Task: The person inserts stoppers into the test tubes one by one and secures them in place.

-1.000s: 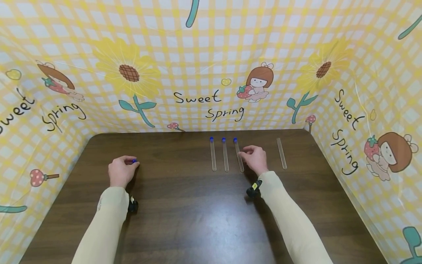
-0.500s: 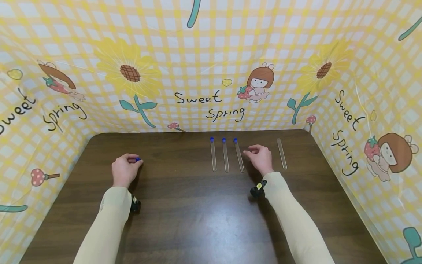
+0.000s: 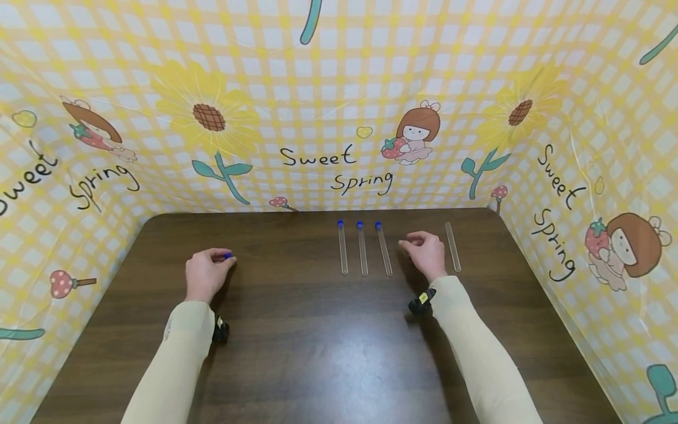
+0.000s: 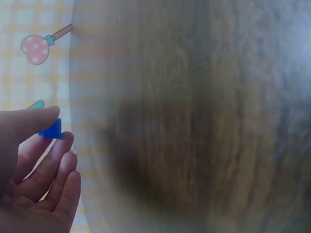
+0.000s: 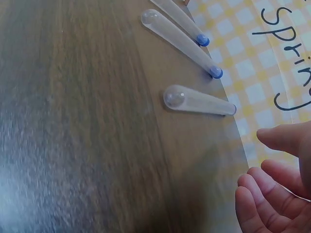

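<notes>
Between thumb and fingertips my left hand [image 3: 205, 272] pinches a small blue cap [image 4: 52, 129], held above the table on the left. My right hand [image 3: 426, 254] hovers over the table with thumb and fingers apart and nothing between them. Just left of it lies a clear test tube [image 3: 384, 250] with a blue cap on its far end. Two more capped tubes lie alongside, a middle tube [image 3: 362, 250] and a leftmost tube [image 3: 342, 250]. To the right of my right hand is an uncapped clear test tube [image 3: 452, 247].
The dark wooden table [image 3: 296, 330] has a yellow-checked printed cloth [image 3: 318, 106] standing round its back and sides. Each wrist carries a small black camera, the left camera [image 3: 220, 330] and the right camera [image 3: 421, 303].
My right hand has drawn away from the third capped tube and moved right, toward the uncapped one. The left hand has shifted slightly right with the blue cap.
</notes>
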`<state>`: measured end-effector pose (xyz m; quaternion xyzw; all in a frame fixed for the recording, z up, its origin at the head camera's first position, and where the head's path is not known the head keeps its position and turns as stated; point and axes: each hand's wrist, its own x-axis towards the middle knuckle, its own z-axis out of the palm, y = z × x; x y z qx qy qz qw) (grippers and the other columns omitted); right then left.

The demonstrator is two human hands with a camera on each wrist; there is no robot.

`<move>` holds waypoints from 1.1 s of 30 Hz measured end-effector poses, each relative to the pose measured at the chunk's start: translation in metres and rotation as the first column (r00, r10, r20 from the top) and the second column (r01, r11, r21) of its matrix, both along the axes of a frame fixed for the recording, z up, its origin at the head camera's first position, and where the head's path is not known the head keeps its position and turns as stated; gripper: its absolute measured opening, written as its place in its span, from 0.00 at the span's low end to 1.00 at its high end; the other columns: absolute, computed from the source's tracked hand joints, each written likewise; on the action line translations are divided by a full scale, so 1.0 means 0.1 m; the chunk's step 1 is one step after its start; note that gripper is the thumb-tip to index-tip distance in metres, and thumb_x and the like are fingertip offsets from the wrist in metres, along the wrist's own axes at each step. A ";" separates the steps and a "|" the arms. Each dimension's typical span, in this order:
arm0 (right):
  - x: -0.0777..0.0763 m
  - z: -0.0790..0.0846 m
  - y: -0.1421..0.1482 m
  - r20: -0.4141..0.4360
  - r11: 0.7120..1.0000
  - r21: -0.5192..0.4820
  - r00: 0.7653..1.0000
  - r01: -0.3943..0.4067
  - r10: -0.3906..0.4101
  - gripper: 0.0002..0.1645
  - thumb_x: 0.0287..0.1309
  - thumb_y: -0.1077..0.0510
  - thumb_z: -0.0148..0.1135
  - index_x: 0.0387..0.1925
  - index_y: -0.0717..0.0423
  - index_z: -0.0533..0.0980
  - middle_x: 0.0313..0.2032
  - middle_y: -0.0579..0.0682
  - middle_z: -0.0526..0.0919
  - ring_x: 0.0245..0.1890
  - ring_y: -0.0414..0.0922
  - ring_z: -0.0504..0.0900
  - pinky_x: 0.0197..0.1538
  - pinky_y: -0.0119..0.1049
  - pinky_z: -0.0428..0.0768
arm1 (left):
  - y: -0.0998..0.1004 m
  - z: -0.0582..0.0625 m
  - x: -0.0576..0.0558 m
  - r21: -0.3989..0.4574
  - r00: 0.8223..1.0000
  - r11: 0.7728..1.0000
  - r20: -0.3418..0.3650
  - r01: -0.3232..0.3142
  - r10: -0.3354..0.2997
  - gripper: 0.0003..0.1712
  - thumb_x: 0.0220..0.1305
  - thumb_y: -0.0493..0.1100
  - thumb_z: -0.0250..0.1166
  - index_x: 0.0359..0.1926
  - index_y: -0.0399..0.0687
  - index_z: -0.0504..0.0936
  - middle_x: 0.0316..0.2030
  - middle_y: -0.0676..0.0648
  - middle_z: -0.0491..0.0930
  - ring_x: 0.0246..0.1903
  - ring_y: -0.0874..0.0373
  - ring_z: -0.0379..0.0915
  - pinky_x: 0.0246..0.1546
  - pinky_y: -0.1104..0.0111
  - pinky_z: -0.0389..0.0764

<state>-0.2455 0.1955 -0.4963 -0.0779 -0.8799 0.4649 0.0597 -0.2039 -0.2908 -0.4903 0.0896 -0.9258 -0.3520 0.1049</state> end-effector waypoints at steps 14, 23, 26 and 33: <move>0.04 0.04 0.18 -0.002 1.000 -0.006 1.000 0.017 -0.017 0.23 0.62 0.52 0.72 0.52 0.64 0.82 0.39 0.58 0.85 0.35 0.52 0.83 0.38 0.40 0.77 | 0.05 -0.01 0.00 0.044 1.000 0.999 -0.002 -0.022 0.022 0.16 0.66 0.43 0.71 0.45 0.33 0.86 0.39 0.36 0.86 0.40 0.42 0.83 0.45 0.52 0.79; 0.05 0.04 0.30 -0.004 0.998 0.005 0.998 0.058 -0.058 0.23 0.63 0.52 0.71 0.53 0.63 0.82 0.41 0.59 0.84 0.41 0.55 0.80 0.42 0.44 0.77 | 0.07 -0.02 0.00 0.033 1.000 0.999 -0.027 -0.013 0.013 0.15 0.67 0.42 0.71 0.47 0.32 0.87 0.39 0.35 0.86 0.40 0.42 0.83 0.44 0.54 0.78; 0.05 0.02 0.35 -0.011 0.998 0.012 0.998 0.067 -0.067 0.23 0.62 0.53 0.72 0.54 0.63 0.82 0.41 0.60 0.85 0.41 0.55 0.81 0.42 0.43 0.77 | 0.07 -0.04 0.00 0.027 0.999 1.000 -0.034 -0.012 0.013 0.15 0.67 0.41 0.71 0.47 0.32 0.86 0.39 0.35 0.86 0.40 0.42 0.83 0.44 0.54 0.78; 0.06 0.03 0.45 -0.019 0.995 0.022 0.995 0.099 -0.099 0.25 0.61 0.53 0.72 0.55 0.64 0.82 0.42 0.60 0.85 0.42 0.55 0.81 0.44 0.44 0.76 | 0.08 -0.04 0.01 0.027 0.999 1.000 -0.050 -0.008 0.009 0.16 0.69 0.41 0.69 0.49 0.31 0.86 0.41 0.34 0.86 0.42 0.41 0.81 0.45 0.50 0.79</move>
